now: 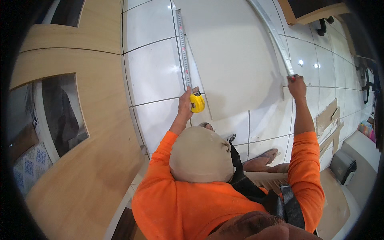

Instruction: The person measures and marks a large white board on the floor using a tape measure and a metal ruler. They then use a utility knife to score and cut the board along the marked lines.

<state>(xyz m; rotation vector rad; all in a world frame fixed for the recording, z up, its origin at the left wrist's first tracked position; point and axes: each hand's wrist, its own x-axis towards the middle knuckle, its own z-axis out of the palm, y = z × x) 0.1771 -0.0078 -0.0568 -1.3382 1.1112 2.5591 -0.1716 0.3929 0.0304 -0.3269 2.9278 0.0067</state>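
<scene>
My left hand [185, 105] is closed around a yellow tape measure [197, 103]. Its blade [184, 52] runs out straight away from me, along the left edge of a large off-white board [236, 56] lying on the floor. Over on the right, my right hand [297, 87] grips the near end of a long silvery metal bar [276, 36], which slants away to the far left beside the board's right edge. A small red bit shows at the fingers of that hand, too small to name.
White floor tiles [152, 68] lie around the board. A wooden panel with glazed openings [80, 136] stands along the left. Wooden furniture [316, 16] is at the far right, with cardboard pieces [328, 118] nearer. A grey box-like thing [343, 167] sits at right. My bent knee [202, 156] is in front.
</scene>
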